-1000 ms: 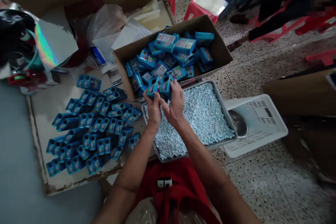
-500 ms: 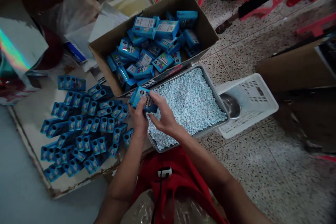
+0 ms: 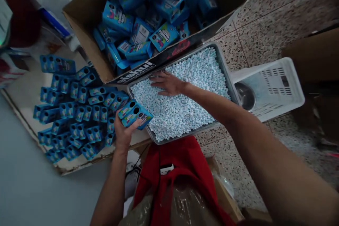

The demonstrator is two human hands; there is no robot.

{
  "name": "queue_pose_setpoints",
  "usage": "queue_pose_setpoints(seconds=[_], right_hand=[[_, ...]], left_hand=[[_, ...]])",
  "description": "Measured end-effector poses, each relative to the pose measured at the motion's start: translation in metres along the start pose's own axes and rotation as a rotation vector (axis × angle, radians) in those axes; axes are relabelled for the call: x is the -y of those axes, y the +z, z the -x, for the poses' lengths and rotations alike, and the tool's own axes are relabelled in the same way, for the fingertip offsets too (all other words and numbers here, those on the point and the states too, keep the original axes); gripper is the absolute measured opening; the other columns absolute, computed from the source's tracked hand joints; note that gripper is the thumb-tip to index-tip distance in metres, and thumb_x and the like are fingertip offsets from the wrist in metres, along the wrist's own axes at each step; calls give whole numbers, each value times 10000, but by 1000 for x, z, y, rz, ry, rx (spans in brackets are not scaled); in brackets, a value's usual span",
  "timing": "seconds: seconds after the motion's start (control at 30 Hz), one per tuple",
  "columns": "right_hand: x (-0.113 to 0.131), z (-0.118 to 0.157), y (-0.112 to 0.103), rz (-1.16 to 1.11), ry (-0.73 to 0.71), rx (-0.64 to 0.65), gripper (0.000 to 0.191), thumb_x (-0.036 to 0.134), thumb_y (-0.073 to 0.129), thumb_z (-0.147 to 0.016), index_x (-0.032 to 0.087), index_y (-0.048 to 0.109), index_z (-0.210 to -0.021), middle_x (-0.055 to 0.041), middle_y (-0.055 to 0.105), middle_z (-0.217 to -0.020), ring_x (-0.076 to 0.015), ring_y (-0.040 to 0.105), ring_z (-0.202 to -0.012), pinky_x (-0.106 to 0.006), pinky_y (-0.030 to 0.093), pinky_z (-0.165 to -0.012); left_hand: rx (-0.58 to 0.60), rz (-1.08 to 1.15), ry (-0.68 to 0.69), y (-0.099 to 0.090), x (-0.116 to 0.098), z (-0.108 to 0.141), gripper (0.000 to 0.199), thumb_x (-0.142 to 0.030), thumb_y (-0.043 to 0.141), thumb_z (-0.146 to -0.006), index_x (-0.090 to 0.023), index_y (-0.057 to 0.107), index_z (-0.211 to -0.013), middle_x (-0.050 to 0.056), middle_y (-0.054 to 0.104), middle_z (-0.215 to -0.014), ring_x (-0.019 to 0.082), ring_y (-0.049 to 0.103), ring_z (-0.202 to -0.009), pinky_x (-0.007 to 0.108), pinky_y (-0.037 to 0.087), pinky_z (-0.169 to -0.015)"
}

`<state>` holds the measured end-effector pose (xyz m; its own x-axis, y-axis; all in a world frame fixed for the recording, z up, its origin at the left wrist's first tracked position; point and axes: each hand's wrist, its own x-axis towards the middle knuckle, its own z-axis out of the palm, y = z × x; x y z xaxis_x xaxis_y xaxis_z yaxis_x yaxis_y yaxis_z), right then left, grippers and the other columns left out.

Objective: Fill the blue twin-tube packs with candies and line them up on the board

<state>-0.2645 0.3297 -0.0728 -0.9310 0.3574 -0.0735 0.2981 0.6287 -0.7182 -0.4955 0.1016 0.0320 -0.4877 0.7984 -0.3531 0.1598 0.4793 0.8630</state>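
Two small blue cartons [image 3: 135, 113], side by side with round dark holes in their tops, are gripped in my left hand [image 3: 124, 129] at the left edge of the metal tray [image 3: 230, 81]. Small pale blue and white pellets [image 3: 182, 113] fill that tray. My right hand [image 3: 168, 83] lies palm down on the pellets near the tray's far side, fingers spread and holding nothing I can see. Left of the tray, many similar blue cartons [image 3: 76, 111] stand in close groups on the table [image 3: 23, 88].
A cardboard box [image 3: 87, 42] of jumbled blue cartons stands beyond the tray. To the right, a white perforated plastic basket [image 3: 287, 81] holds a metal bowl [image 3: 246, 96]. The speckled tile floor [image 3: 259, 24] shows at the right.
My right hand has left the cartons and moved onto the pellets, its fingers spreading. My left hand has lowered the cartons and turned their holes upward. The view has moved closer.
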Motion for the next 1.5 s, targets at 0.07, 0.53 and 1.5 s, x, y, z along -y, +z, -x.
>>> queue_pose_setpoints(seconds=[0.07, 0.53, 1.5], right_hand=[[5, 16, 10, 2, 54, -20, 665, 730, 614, -943, 325, 630, -1470, -35, 515, -1688, -364, 359, -1585, -595, 272, -1280], [69, 66, 62, -276, 867, -456, 384, 405, 739, -842, 214, 781, -1172, -103, 813, -1146, -316, 731, -1092, -405, 550, -982], [180, 70, -2, -742, 453, -1120, 685, 635, 147, -1068, 262, 712, -963, -110, 757, -1143, -273, 713, -1156, -511, 560, -1064]], left_hand=[[-7, -89, 22, -3, 3, 4, 707, -453, 986, -557, -232, 670, -1150, 19, 723, -958, 240, 717, -838, 402, 640, -814], [162, -603, 473, 59, 3, -27, 683, -370, 950, -633, -215, 622, -1211, 139, 682, -1195, 371, 687, -1161, 487, 572, -1032], [382, -321, 857, 103, -10, -37, 747, -598, 928, -683, -237, 630, -1265, 104, 711, -1280, 359, 643, -1312, 560, 516, -1136]])
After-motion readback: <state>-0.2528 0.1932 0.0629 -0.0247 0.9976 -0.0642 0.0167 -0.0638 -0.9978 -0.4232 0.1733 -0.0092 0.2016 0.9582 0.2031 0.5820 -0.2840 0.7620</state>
